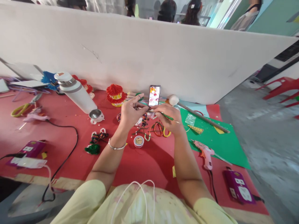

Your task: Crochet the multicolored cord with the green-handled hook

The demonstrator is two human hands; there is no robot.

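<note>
Pale yellow shirt fabric lies nearest the camera; beyond it, 2 hands nearly meet over the red table, just before an upright phone. Thumb and fingertips of the left hand appear to pinch a small dark piece, too tiny to identify, while the right hand is curled around a slim green tool, its tip near that piece. Done well, this probably calls for a firm left pinch close to the tip, small finger turns instead of wrist swings, and light pressure so nothing slips. Both forearms slant inward; the left hand's index finger extends upward, and the right hand holds the tool much like a pen. Near them lie a round spool and red-handled scissors; farther right, a pink glue gun rests partly on a green sheet, its nozzle pointing leftward.
</note>
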